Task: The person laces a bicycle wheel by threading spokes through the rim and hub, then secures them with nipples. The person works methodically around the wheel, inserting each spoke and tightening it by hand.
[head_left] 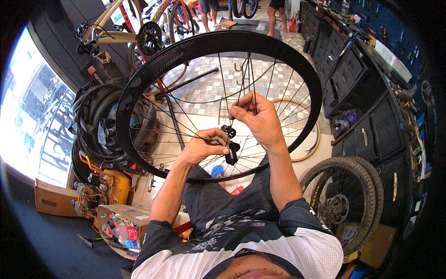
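A bicycle wheel with a deep black rim (209, 44) stands tilted over my lap, its thin dark spokes running in to a black hub (232, 154). My left hand (203, 146) is closed at the hub, thumb and fingers bent around its left side; part of the grip is hidden among the spokes. Just above the hub, my right hand (258, 120) pinches a spoke (239, 90) between thumb and curled fingers. Several spokes near the top of the rim lie close together.
Black tyres (100, 109) are heaped at left, above a yellow compressor (118, 186) and a cardboard box of bottles (123, 232). Knobby-tyred wheels (357, 200) lean at right by dark drawer cabinets (371, 135). Bicycles (116, 35) and other people's legs (274, 18) appear beyond.
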`<state>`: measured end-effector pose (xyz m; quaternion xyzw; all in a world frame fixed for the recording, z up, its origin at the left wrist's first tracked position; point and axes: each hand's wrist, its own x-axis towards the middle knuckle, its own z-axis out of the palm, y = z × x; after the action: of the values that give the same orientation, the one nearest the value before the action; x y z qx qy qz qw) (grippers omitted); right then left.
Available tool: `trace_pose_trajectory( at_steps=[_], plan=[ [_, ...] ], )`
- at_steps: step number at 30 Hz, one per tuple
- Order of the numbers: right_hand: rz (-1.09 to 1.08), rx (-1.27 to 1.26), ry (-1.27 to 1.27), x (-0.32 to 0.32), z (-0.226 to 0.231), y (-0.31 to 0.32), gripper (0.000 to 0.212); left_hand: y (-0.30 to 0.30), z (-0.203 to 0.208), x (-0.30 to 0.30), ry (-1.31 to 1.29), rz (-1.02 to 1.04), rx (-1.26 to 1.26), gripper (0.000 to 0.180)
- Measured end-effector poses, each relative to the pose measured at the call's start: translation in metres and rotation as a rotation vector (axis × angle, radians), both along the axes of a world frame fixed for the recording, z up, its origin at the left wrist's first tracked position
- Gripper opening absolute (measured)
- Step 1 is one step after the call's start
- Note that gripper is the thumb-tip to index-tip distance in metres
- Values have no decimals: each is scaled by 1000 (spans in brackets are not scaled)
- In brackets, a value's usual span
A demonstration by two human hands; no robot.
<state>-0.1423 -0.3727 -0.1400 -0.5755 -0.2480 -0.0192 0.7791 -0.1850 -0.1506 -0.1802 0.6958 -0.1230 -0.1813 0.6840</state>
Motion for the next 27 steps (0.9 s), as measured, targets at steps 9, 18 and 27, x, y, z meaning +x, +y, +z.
trace_pose_trajectory(
  at_steps=[9, 18, 27],
  plan=[
    [-95, -42, -14, -3, 2, 3, 25, -3, 3, -2, 30, 68, 50, 22],
    [-124, -64, -15, -3, 2, 3, 31, -4, 3, -3, 0, 36, -8, 21],
    [-82, -8, -6, -2, -1, 6, 25, -3, 6, -4, 5, 45, 74, 23]
  ],
)
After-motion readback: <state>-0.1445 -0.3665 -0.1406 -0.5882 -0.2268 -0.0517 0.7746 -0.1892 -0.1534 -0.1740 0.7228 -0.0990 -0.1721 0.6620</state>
